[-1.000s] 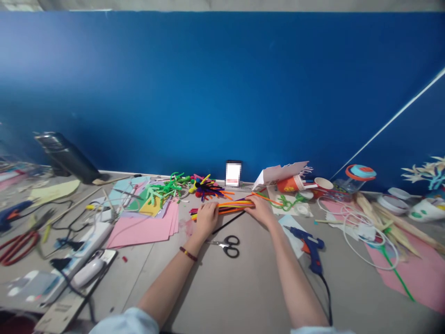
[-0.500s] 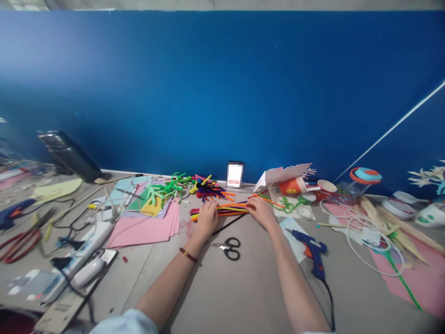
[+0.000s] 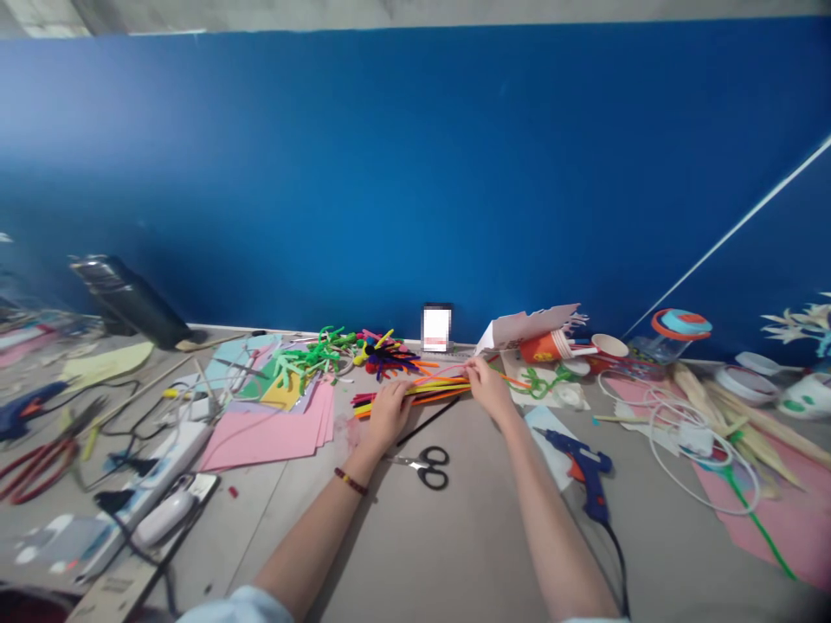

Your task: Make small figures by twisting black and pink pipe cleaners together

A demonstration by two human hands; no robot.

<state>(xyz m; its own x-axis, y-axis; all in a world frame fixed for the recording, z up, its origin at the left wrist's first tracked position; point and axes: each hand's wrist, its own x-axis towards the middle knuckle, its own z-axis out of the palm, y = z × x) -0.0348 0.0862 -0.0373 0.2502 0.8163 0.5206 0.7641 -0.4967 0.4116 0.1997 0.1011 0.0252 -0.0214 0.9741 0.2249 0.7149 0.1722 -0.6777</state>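
A bundle of pipe cleaners (image 3: 438,392), yellow, orange, red and purple, lies crosswise on the table between my hands. My left hand (image 3: 389,411) is closed over the bundle's left part, its fingertips partly hidden. At the right end, my right hand (image 3: 490,394) pinches a pink pipe cleaner (image 3: 447,370), which bows up above the others. A single black pipe cleaner (image 3: 428,421) slants beneath the bundle. Just nearer to me lie black-handled scissors (image 3: 433,467). Behind the bundle sits a cluster of short coloured pipe cleaners (image 3: 386,355).
A blue glue gun (image 3: 588,467) with its cord lies right of my right forearm. Pink paper sheets (image 3: 266,433) and green pipe cleaners (image 3: 312,355) are at left. A phone (image 3: 436,327) stands against the blue partition (image 3: 402,173). Paper cups (image 3: 549,348) lie back right.
My right hand has risen slightly, and a pink pipe cleaner now arches up from the bundle in its fingers. My left hand stays on the bundle.
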